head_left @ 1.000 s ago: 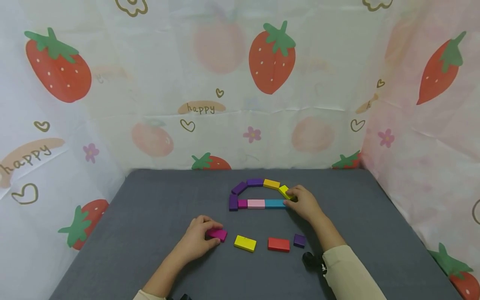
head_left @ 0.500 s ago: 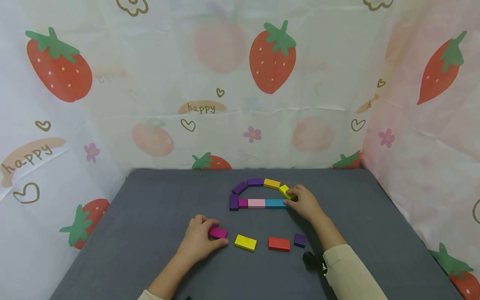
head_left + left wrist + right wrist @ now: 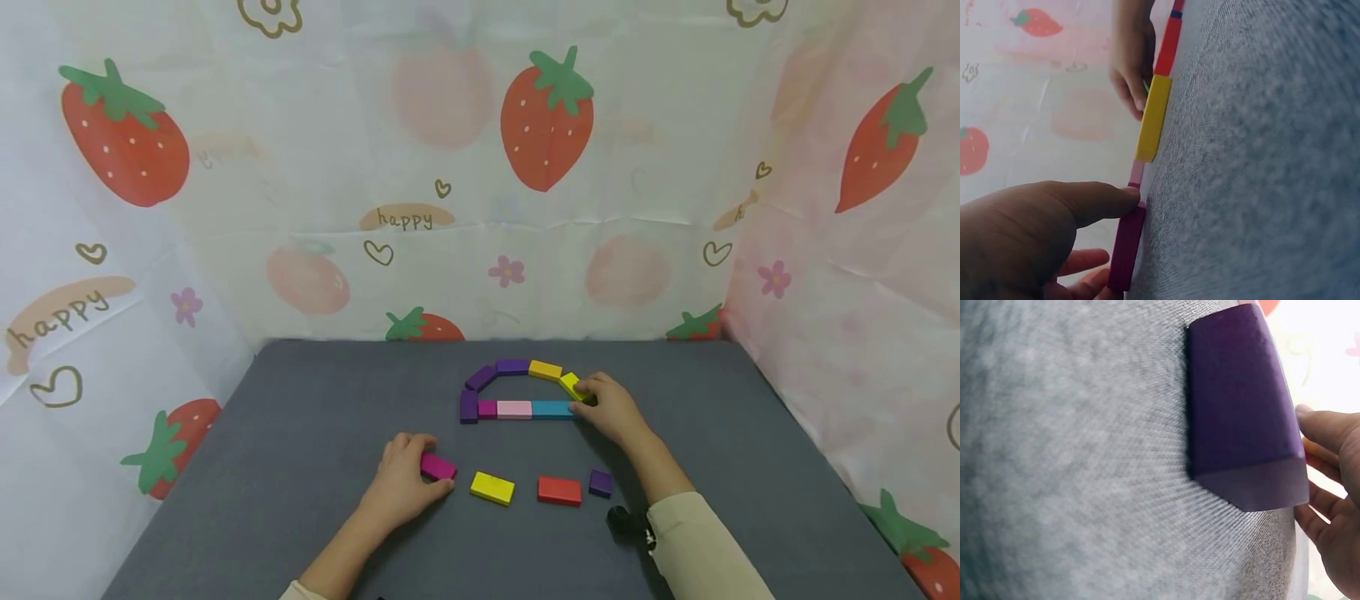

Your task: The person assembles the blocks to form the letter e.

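My left hand [image 3: 401, 483] is at a magenta block [image 3: 438, 467] on the grey cloth, thumb at one end and fingers at the other. The left wrist view shows the thumb bent over the end of this magenta block [image 3: 1127, 247]. My right hand [image 3: 615, 408] is at the right end of a block outline, its thumb by a blue block [image 3: 551, 409] and a fingertip by a yellow block [image 3: 572, 384]. A green sliver [image 3: 1145, 85] shows beside that hand in the left wrist view; what lies beneath its fingers is hidden.
The outline's other blocks include a pink block [image 3: 514, 409], an orange-yellow block [image 3: 545, 369] and several purple ones. Nearer lie a loose yellow block [image 3: 492, 488], a red block [image 3: 558, 491] and a small purple block [image 3: 600, 483]. Printed cloth walls [image 3: 315, 167] enclose the table.
My left thumb has stretched forward along the magenta block, which has shifted slightly to the right and turned a little. The right hand and the outline stay in place.
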The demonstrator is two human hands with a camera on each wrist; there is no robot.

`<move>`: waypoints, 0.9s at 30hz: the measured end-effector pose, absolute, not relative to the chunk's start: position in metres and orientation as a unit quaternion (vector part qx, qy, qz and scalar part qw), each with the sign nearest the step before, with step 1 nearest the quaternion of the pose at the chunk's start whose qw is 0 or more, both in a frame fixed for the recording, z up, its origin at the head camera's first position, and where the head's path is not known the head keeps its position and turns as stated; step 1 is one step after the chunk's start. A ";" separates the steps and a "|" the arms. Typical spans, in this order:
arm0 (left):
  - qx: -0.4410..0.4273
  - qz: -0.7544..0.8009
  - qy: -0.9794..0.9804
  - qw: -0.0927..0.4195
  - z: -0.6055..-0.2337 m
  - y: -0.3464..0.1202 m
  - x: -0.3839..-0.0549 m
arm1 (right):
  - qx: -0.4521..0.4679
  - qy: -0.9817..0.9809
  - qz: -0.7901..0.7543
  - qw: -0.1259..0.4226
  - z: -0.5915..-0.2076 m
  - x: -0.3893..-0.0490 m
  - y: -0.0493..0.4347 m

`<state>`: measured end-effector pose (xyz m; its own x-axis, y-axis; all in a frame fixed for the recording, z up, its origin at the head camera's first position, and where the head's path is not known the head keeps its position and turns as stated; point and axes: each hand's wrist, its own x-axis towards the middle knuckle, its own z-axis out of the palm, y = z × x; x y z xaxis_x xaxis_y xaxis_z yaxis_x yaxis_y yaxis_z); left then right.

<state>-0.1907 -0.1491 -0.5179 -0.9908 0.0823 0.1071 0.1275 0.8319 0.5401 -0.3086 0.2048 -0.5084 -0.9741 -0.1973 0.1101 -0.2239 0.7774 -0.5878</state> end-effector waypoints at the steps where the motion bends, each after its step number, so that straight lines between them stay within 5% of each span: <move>1: -0.056 -0.286 -0.956 0.036 -0.517 -0.149 -0.191 | 0.111 -0.942 0.315 0.021 -0.508 -0.308 0.205; 27: -0.039 -0.273 -0.961 -0.006 -0.507 -0.161 -0.191 | 0.118 -0.941 0.317 0.030 -0.510 -0.308 0.204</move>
